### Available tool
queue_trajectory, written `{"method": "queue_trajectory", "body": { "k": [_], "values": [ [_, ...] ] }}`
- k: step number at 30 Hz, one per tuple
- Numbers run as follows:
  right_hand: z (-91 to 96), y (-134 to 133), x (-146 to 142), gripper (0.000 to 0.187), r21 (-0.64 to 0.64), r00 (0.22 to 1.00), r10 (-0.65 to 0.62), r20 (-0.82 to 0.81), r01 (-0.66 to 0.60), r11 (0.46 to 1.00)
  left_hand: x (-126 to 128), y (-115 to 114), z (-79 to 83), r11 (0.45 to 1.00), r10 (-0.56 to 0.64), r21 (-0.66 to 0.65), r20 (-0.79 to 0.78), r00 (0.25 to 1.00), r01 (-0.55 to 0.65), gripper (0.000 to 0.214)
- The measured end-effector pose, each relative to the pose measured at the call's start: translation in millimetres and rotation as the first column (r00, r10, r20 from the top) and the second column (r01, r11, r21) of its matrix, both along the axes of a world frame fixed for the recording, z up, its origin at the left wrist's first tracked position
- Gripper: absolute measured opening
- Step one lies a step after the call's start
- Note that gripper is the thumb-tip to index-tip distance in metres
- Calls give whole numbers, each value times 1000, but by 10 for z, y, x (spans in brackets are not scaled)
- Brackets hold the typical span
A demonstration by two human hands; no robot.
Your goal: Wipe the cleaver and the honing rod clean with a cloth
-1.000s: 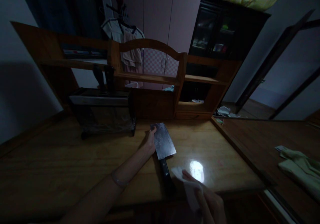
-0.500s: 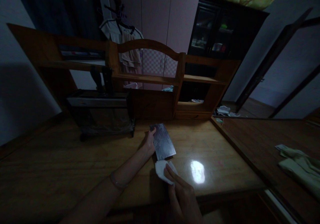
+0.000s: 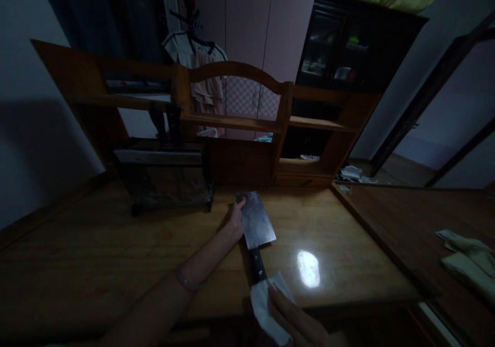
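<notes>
A cleaver (image 3: 257, 222) with a wide grey blade and a black handle lies flat on the wooden table (image 3: 116, 254), blade pointing away from me. My left hand (image 3: 234, 221) rests against the blade's left edge, thumb on its far corner, holding it down. My right hand (image 3: 297, 320) presses a white tissue (image 3: 265, 304) over the near end of the black handle, fingers closed on the tissue.
A dark knife rack (image 3: 164, 174) stands at the back left of the table. Behind it runs a wooden shelf unit (image 3: 278, 125). A folded greenish cloth (image 3: 467, 257) lies on the darker surface at right. A bright light patch (image 3: 308, 268) reflects off the table.
My right hand with the tissue slid back along the handle from the blade's heel toward me. The left hand and the cleaver stayed where they were.
</notes>
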State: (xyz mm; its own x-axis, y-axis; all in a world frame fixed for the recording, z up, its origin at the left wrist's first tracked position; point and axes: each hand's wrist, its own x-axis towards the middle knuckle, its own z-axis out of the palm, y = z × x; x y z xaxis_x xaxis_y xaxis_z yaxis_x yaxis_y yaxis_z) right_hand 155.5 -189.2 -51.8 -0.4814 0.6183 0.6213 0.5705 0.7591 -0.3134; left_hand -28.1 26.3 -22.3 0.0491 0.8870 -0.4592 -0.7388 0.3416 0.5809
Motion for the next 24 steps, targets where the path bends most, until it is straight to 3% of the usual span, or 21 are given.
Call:
{"method": "queue_trajectory", "body": {
  "k": [4, 7, 11, 17, 20, 24],
  "values": [
    [3, -44, -94, 54, 10, 996, -67, -53, 68, 998, -2, 11, -11, 1000, 17, 21, -26, 1000, -17, 15],
    [78, -6, -190, 55, -51, 995, -88, -54, 85, 995, -13, 6, 0, 1000, 19, 19, -27, 999, -18, 15],
    [243, 173, -327, 55, -207, 998, -65, 1, 64, 976, -13, -4, 40, 1000, 22, 11, -15, 1000, -22, 15],
    [476, 457, -554, 52, -299, 995, -101, -2, 96, 950, 7, -4, 53, 996, 85, 5, -39, 996, -85, 16],
    [494, 423, -597, 54, -288, 998, -32, 61, 48, 957, 2, 3, 33, 999, 37, -9, -32, 999, -37, 18],
    [322, 302, -529, 59, -157, 992, 43, 116, -25, 987, -3, 15, 17, 1000, 27, -2, -31, 999, -27, 15]
  ]
}}
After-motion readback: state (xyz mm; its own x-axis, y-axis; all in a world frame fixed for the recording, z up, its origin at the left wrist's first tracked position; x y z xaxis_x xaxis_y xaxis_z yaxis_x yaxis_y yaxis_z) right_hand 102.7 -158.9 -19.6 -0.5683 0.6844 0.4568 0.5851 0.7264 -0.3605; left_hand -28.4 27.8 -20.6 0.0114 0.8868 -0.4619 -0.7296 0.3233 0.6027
